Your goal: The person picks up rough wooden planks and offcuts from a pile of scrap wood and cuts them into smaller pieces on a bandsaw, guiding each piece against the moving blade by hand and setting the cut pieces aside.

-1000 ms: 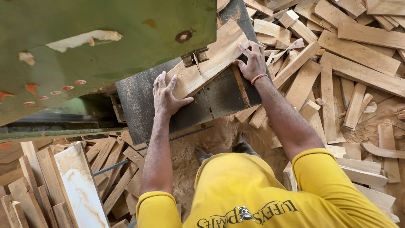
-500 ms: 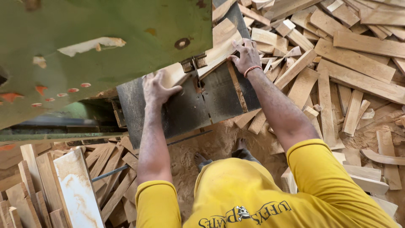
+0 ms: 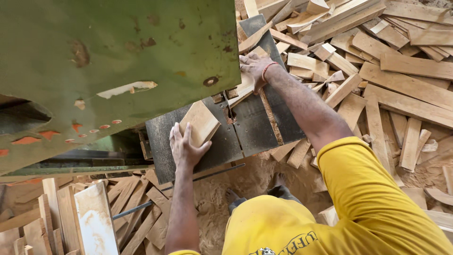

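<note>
Your left hand (image 3: 185, 147) lies flat on the board (image 3: 200, 123); right hand (image 3: 255, 67) presses another piece (image 3: 245, 87) beside the blade (image 3: 228, 107) — a slip could cut fingers.

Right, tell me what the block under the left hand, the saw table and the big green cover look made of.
Block under the left hand: bare sawn wood, pale tan, unfinished, faint grain.
Saw table: likely metal, dark grey, dull, with a straight seam and dust.
Green cover: probably painted metal; chips expose orange and pale patches.
</note>
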